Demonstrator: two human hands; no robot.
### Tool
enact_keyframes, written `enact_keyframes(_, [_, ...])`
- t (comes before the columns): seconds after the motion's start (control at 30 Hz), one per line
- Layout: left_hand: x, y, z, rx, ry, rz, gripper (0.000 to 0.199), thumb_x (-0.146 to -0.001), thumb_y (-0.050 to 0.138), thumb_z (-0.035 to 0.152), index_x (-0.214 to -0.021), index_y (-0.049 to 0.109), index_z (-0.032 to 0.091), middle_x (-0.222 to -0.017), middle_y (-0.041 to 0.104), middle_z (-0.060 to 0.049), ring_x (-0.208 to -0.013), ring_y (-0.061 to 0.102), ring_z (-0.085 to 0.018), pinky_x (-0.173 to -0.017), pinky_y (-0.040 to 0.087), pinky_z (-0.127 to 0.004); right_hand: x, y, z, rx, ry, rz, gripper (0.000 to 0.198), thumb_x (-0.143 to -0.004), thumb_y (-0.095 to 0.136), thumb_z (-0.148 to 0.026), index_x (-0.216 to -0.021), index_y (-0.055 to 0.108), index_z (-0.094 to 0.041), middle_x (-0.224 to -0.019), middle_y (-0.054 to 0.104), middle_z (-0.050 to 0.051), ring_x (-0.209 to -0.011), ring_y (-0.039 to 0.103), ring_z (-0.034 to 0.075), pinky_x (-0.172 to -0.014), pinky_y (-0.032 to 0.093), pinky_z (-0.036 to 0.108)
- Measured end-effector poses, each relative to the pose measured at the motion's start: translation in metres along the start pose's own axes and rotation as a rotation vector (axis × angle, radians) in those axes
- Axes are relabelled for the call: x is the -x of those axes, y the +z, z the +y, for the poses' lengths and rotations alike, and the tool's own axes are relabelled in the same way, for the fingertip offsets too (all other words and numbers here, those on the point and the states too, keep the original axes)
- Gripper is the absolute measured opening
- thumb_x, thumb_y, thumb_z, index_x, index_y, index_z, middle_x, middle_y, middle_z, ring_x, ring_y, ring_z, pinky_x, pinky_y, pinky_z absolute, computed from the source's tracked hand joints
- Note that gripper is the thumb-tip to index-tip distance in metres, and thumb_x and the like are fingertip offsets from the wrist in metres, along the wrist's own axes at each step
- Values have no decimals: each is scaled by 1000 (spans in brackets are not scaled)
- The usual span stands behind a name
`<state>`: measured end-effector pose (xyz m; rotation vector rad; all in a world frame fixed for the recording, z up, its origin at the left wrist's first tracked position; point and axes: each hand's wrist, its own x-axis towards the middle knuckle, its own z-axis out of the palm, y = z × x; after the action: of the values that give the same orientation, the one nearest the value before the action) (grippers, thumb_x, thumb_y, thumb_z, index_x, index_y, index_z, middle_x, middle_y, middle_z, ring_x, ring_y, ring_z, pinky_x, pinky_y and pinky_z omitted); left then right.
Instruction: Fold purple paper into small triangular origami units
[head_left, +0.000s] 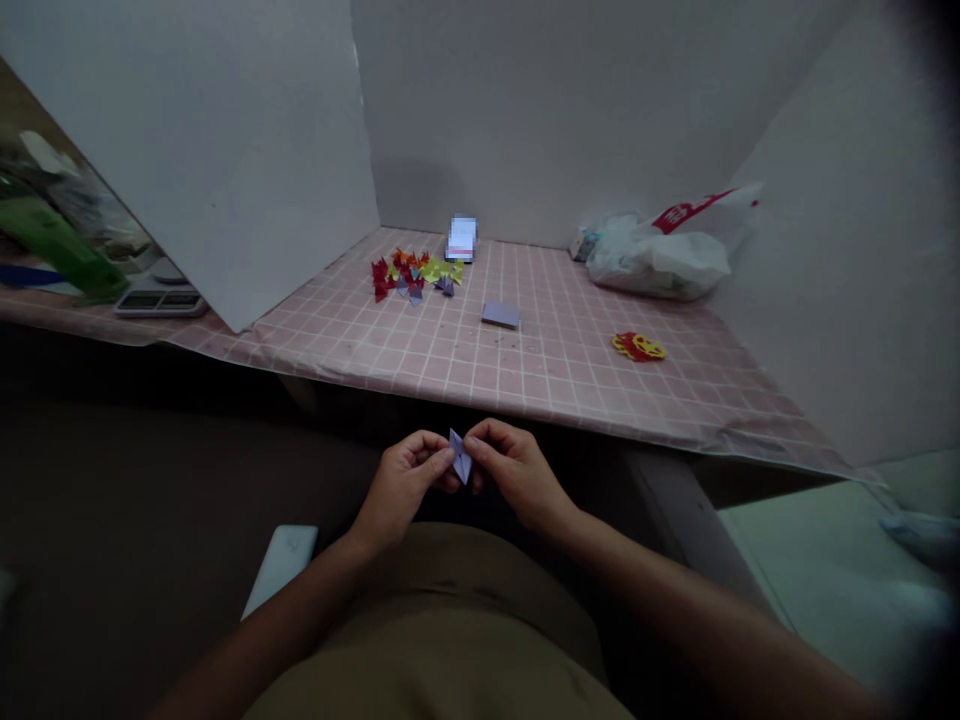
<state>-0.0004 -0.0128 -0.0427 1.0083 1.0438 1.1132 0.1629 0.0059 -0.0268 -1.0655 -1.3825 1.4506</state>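
Observation:
A small piece of folded purple paper, shaped like a narrow diamond, is held in the air over my lap, just short of the table's front edge. My left hand pinches its left side between thumb and fingers. On the other side my right hand grips it the same way, thumb on top. On the table beyond lies a flat stack of purple paper. Farther back to the left is a cluster of small folded paper figures in red, orange, yellow and purple.
A phone with a lit screen leans at the back of the checked tablecloth. Red and yellow loops lie at the right, before a white plastic bag. White panels enclose the table. A scale sits far left.

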Motion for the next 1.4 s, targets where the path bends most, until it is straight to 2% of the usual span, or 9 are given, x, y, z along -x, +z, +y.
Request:
enact_keyframes(0.37, [1,1,3,-17,70,105,17,-79,74,31,-75,68,16,-67,67,1,-62,60,-10,-61,48,-21,0,1,-1,-193,79,-82,22,-79,73,-35,-76,60,-17,-58,61,-4,-49,56,10,-54,45,24])
enact_keyframes(0.6, [2,1,5,-80,94,144,16,-76,76,30,-72,69,15,-65,67,1,-62,60,-12,-62,49,-23,-1,0,2,-171,72,-79,22,-79,73,-32,-73,58,-17,-60,62,-3,-51,55,9,-54,44,23])
enact_keyframes(0.9, [-1,-1,8,34,-14,86,22,-72,79,37,-75,73,15,-72,72,-2,-68,66,-15,-72,55,-29,-1,-1,-2,-140,86,-56,22,-79,72,-34,-73,58,-18,-56,61,-4,-51,56,10,-56,45,25])
enact_keyframes(1.17, [1,1,10,-12,22,108,22,-71,80,36,-71,73,15,-67,71,-1,-63,65,-14,-67,54,-27,0,-1,0,-116,52,-89,23,-79,71,-32,-71,55,-18,-59,60,-4,-51,55,10,-54,44,24])
enact_keyframes(1.4, [0,2,7,-65,55,130,20,-74,78,34,-72,72,15,-68,70,-1,-64,63,-14,-65,52,-26,0,2,2,-71,23,-61,24,-80,69,-34,-72,53,-19,-61,59,-4,-52,55,10,-54,44,25])
